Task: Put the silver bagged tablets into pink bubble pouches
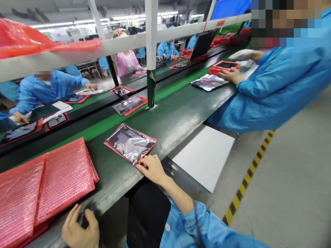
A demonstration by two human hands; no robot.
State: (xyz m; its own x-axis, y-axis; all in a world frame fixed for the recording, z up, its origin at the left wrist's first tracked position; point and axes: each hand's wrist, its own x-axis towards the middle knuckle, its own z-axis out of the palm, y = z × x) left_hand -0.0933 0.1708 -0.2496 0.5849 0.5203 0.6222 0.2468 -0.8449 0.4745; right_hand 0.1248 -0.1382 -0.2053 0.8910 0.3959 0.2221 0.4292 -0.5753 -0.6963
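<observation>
A flat, film-wrapped panel (129, 143) lies on the dark green surface (178, 113) in front of the person, with a red backing (110, 147) showing along its edges. The right hand (153, 168) is at the panel's near corner, its fingers curled and thumb close to them; whether they pinch the corner or merely rest against it cannot be told. Since contact is at one corner only, a sharp pull would likely swing the panel around rather than bring it straight, and the glossy film could slip under the fingers or crease. That corner also lies close to the surface's near edge, so dragging too far might tip it over the side, towards the white board (207, 155) lower down. The left hand (81, 229) is held just off that edge, fingers loosely bent and well apart from the thumb, with nothing seen between them. Just beside it sits a stack of red bubble-wrap bags (66, 179); its layers are uneven, so a careless brush of the hand could shift the top ones. Further out, another wrapped panel (130, 104) lies beyond the green strip (97, 130), near the post (151, 44), and a co-worker in blue (279, 89) holds a red-edged item (223, 66) at the right.
</observation>
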